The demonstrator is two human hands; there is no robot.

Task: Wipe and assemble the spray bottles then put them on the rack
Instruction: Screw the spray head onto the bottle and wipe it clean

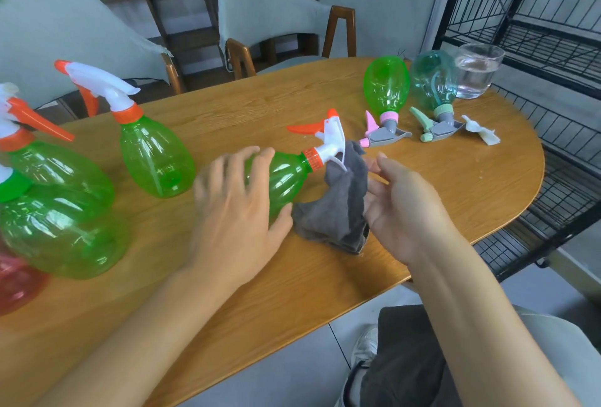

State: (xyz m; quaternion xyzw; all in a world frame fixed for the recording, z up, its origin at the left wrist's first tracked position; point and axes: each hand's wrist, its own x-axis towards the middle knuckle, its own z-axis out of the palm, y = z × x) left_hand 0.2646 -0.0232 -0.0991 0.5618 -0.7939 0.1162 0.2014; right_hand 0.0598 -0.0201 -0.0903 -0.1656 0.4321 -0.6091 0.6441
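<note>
A green spray bottle [286,179] with an orange collar and a white and orange trigger head lies on its side on the wooden table [455,185]. My left hand [234,211] holds its body, fingers over the top and thumb underneath. A grey cloth [338,208] hangs bunched at the trigger head and reaches down to the table. My right hand [403,208] is open beside the cloth, palm facing left, fingertips touching the fabric. The black wire rack [536,32] stands to the right of the table.
An upright green bottle [156,159] stands left of centre, with more green bottles [61,231] and a red one [16,280] at the left edge. At the far right stand an inverted green bottle [387,88], an inverted teal bottle [434,81] and a glass of water [476,70].
</note>
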